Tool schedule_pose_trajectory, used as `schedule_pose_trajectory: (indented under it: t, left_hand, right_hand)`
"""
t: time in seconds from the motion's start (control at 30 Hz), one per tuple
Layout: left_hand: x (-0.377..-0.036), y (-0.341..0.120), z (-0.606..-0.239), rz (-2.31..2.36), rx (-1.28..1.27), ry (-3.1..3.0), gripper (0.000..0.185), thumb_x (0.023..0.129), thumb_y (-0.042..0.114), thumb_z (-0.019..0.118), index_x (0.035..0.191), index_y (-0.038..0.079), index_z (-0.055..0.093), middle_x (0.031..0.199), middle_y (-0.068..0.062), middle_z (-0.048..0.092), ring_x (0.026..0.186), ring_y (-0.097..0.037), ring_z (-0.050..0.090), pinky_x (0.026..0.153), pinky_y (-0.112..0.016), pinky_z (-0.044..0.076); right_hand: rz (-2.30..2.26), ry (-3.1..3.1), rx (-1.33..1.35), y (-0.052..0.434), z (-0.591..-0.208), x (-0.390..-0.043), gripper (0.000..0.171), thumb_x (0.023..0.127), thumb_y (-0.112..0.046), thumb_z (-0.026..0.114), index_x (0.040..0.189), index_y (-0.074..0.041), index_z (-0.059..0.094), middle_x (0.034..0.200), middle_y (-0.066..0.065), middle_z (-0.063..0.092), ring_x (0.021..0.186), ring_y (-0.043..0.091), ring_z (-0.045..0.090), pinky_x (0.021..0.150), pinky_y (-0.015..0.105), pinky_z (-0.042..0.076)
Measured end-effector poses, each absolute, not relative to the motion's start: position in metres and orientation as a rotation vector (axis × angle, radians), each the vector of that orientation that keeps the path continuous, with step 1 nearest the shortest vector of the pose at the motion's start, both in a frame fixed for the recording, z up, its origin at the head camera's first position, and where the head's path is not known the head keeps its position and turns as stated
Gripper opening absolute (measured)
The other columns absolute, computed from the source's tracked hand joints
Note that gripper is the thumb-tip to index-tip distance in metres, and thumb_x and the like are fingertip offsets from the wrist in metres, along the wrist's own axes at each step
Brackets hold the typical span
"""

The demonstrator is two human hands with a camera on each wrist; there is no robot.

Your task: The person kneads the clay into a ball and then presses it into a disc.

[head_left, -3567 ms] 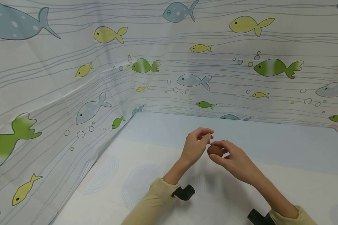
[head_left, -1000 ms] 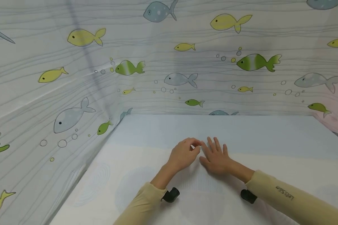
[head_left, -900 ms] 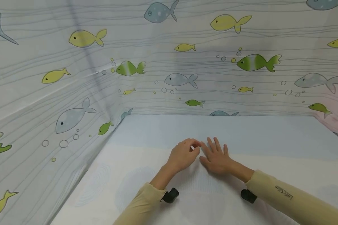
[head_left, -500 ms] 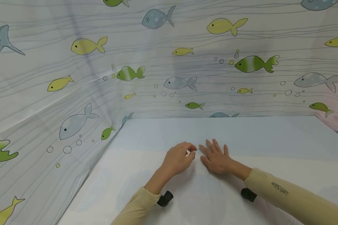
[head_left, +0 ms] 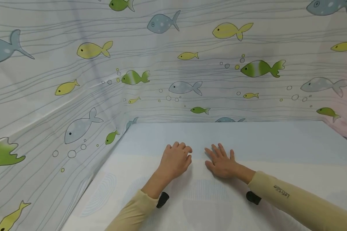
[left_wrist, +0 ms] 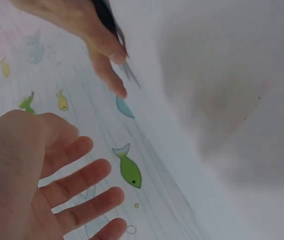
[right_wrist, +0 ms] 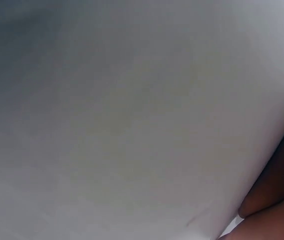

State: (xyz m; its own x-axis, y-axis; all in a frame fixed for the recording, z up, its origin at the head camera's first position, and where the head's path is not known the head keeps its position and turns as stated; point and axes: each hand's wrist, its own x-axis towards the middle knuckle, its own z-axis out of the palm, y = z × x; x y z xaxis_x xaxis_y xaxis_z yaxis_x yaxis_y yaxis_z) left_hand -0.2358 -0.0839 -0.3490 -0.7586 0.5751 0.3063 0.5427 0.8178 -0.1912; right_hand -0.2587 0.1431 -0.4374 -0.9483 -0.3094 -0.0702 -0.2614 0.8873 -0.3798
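Head view shows both hands lying near the middle of the pale table surface [head_left: 277, 144], side by side but apart, with a strip of bare cloth between them; the left hand [head_left: 174, 159] rests knuckles up, its fingers [head_left: 181, 147] loosely bent and pointing toward the far edge, holding nothing; the right hand [head_left: 221, 162] lies flat, palm down, its fingers straight and slightly spread on the cloth, also holding nothing. Both forearms come in from the near edge in pale yellow sleeves [head_left: 300, 205], each with a small black wrist camera [head_left: 253, 197] at the cuff.

Left wrist view shows the left hand [left_wrist: 37, 175] with its fingers spread and relaxed, nothing between them, and the right hand [left_wrist: 89, 30] beyond it at the top edge; the right wrist view is almost wholly blurred white cloth, with only a sliver of the right hand [right_wrist: 276, 200] at the lower right corner.

A curtain printed with fish [head_left: 191, 64] stands along the far and left edges of the surface, meeting at the far left corner.
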Motion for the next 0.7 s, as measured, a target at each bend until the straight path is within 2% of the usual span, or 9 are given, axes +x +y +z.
schedule_pose_trajectory:
  t: [0.33, 0.43, 0.6, 0.7]
  left_hand:
    - [-0.241, -0.099, -0.346, 0.063, -0.806, -2.689, 0.022, 0.099, 0.029, 0.056, 0.114, 0.02, 0.07, 0.105, 0.001, 0.066, 0.097, -0.021, 0.06, 0.074, -0.037, 0.049]
    - [-0.241, -0.102, -0.346, 0.012, -0.811, -2.715, 0.023, 0.099, 0.028, 0.056, 0.115, 0.02, 0.07, 0.107, 0.0, 0.067, 0.099, -0.022, 0.06, 0.075, -0.039, 0.049]
    - [-0.241, -0.105, -0.348, -0.053, -0.81, -2.753, 0.023, 0.1, 0.028, 0.055, 0.115, 0.019, 0.069, 0.108, 0.0, 0.066, 0.1, -0.023, 0.06, 0.076, -0.039, 0.049]
    - [-0.242, -0.106, -0.349, -0.066, -0.805, -2.758, 0.023, 0.1, 0.028, 0.055, 0.115, 0.02, 0.069, 0.109, 0.0, 0.066, 0.101, -0.023, 0.06, 0.076, -0.04, 0.05]
  right_hand:
    - [-0.635, 2.876, -0.43, 0.144, -0.436, -0.258, 0.077, 0.1, -0.06, 0.03, 0.159, -0.013, 0.013, 0.165, 0.017, 0.004, 0.151, 0.039, -0.01, 0.108, 0.073, -0.011]
    - [-0.665, 2.871, -0.426, 0.145, -0.439, -0.259, 0.078, 0.101, -0.06, 0.028, 0.159, -0.01, 0.011, 0.165, 0.017, 0.004, 0.151, 0.039, -0.009, 0.109, 0.072, -0.011]
    - [-0.75, 2.862, -0.39, 0.144, -0.436, -0.256, 0.071, 0.103, -0.047, 0.031, 0.158, -0.007, 0.011, 0.165, 0.018, 0.004, 0.151, 0.039, -0.008, 0.109, 0.071, -0.013]
    - [-0.868, 2.844, -0.363, 0.142, -0.428, -0.252, 0.066, 0.101, -0.034, 0.033, 0.157, -0.004, 0.013, 0.164, 0.021, 0.003, 0.15, 0.041, -0.007, 0.109, 0.07, -0.015]
